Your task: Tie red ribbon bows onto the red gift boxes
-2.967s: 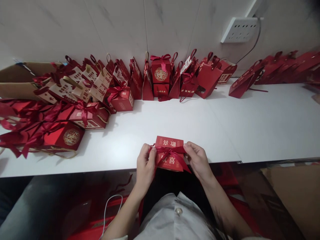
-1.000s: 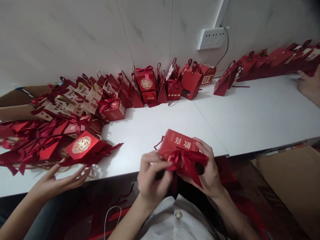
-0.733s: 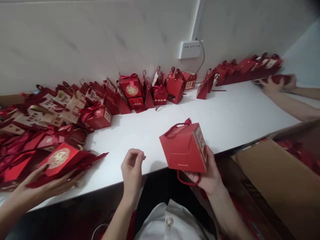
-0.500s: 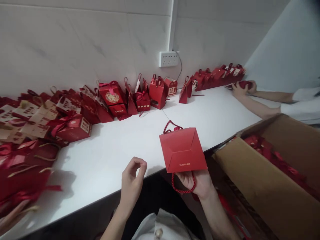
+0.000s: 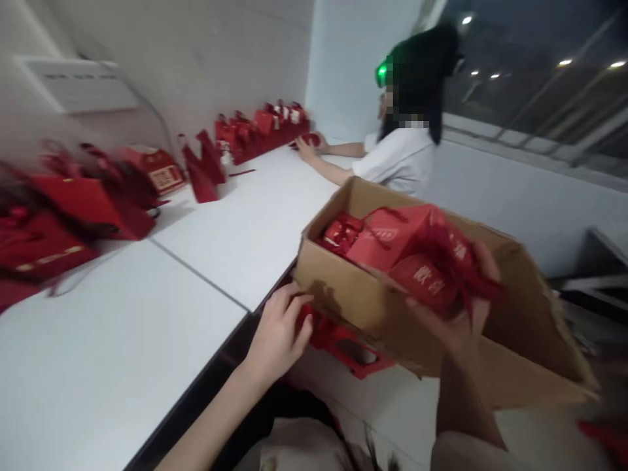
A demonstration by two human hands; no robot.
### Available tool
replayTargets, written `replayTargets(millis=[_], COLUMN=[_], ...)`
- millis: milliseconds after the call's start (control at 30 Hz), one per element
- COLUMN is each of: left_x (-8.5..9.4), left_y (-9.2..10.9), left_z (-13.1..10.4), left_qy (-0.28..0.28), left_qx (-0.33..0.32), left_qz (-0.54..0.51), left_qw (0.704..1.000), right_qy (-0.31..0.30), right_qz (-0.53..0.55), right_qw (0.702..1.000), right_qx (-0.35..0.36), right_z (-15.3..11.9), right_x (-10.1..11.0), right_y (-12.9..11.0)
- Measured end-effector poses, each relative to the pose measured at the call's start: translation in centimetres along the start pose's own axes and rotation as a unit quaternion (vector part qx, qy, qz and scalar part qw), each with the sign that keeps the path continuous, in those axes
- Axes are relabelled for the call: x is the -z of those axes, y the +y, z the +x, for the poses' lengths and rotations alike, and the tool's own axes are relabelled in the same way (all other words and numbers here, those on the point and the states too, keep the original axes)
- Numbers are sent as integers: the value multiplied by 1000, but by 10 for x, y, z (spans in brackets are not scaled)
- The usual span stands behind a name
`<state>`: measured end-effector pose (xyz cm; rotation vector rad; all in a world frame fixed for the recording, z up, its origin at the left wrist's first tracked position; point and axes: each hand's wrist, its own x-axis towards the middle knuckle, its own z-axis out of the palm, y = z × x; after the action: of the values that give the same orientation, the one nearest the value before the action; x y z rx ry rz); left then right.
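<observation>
My right hand (image 5: 466, 314) grips a red gift box (image 5: 417, 252) with a dark red ribbon and cord handle, held over the open cardboard box (image 5: 353, 291). The gift box is tilted and slightly blurred. More red packages (image 5: 338, 234) lie inside the cardboard box at its left end. My left hand (image 5: 284, 324) hovers by the table edge, near the carton's lower left side, its fingers apart and curved, holding nothing.
Red gift boxes (image 5: 93, 203) line the wall along the back of the white table (image 5: 220, 255). A person (image 5: 402, 154) at the far end handles a red item. A red stool (image 5: 360, 356) stands under the carton.
The view has turned right. My right hand has carried the red gift box from the table's front edge to over the carton. My left hand's fingers have spread from a curled pose.
</observation>
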<state>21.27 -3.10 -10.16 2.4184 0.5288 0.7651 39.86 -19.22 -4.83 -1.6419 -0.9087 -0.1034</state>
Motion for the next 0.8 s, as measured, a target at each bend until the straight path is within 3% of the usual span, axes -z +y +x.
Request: replayTargets(millis=[67,133,267,367,567,700,800], left_x=[-24,-46,-85,-108,-134,-136,-134], left_y=[13,25,42,44,37,38,41], left_z=[26,48,75,82,84,83,82], left_qy=[-24,-47,-93,-76,41,46,40], left_qx=[-91,-149,-194,-176,-171,-174,-160], left_qz=[32,65,108,118,141,136,120], left_qw=[995,986,971,974,974,974,979], right_qy=[70,77,13,-40,-191,-270,-387], right_qz=[-106,-269,-397,-412,-435,-372,-245], right_qw=[988,953,917,910,865,850,817], right_qx=[91,112,31,-34,-162,-258,-350], right_z=[23,40,52,51,43,32,28], right_x=[45,88,157,191,223,221,213], right_y=[17,35,71,93,123,131,129])
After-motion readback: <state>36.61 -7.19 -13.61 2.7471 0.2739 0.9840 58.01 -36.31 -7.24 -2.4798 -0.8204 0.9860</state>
